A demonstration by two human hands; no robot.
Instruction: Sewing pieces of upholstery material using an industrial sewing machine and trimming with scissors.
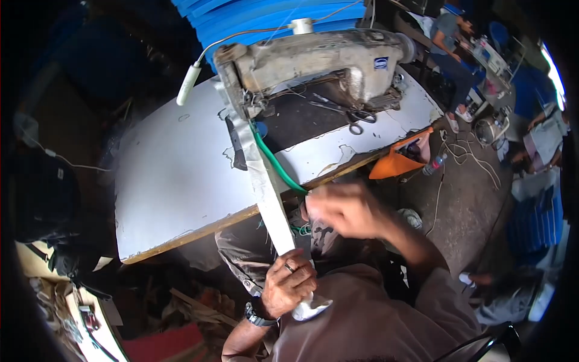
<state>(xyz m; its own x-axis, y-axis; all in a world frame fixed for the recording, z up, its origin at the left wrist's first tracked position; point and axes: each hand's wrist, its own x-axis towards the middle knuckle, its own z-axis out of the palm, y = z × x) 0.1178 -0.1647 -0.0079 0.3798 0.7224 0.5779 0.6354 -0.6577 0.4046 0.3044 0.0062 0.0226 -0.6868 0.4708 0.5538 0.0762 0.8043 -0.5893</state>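
My left hand, with a ring and a wristwatch, is closed around a long white-silver strip of fabric in front of my body. The strip runs taut up to the needle end of an old sewing machine; its loose end hangs below my fist. A green strip also comes from under the needle area and curves over the table edge towards my right hand. My right hand is smeared by motion beside the green strip's lower end; whether it grips the strip cannot be made out.
The white sewing table has a chipped, worn edge. Black scissors lie under the machine arm. An orange pouch hangs at the table's right edge. Blue stacked sheets stand behind. Cables trail on the floor; another person sits at far right.
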